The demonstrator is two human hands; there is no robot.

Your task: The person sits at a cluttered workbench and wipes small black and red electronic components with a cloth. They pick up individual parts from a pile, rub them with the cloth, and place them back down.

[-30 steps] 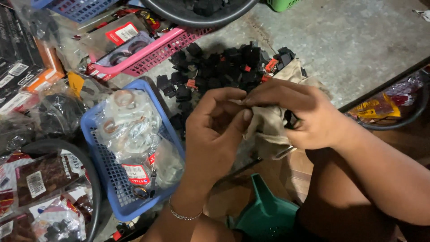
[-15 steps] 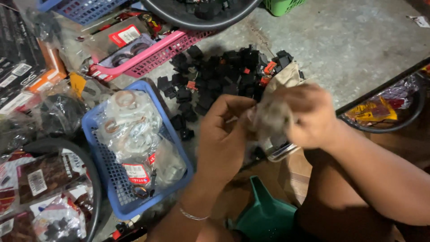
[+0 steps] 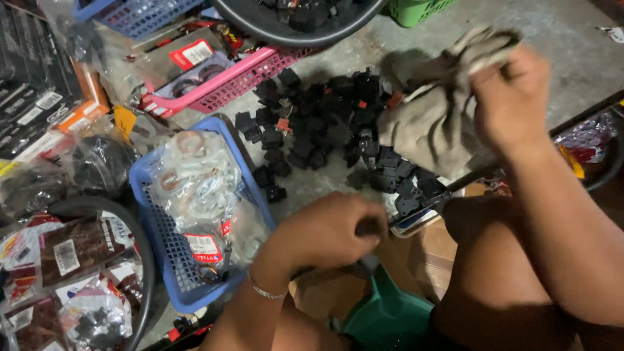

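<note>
My right hand point(image 3: 510, 97) is raised at the upper right, shut on a crumpled grey-beige cloth point(image 3: 432, 127) that hangs down from it. My left hand point(image 3: 331, 234) is low in the middle, closed into a fist just above a green plastic container point(image 3: 390, 318). A small dark piece point(image 3: 370, 227) shows at its fingertips; what it is stays unclear. A pile of small black plastic parts point(image 3: 325, 123), some with red bits, lies on the concrete floor between and beyond the hands.
A blue basket point(image 3: 153, 240) with clear bags of rings point(image 3: 201, 188) stands left of my left hand. A pink basket point(image 3: 250, 78), a black bowl point(image 3: 299, 23) and a green basket point(image 3: 416, 10) sit behind. Packaged goods point(image 3: 58, 260) crowd the left. My knee point(image 3: 494, 260) is at the right.
The hands were together on the cloth. My right hand has lifted the cloth up and to the right; my left hand has dropped down toward the green container.
</note>
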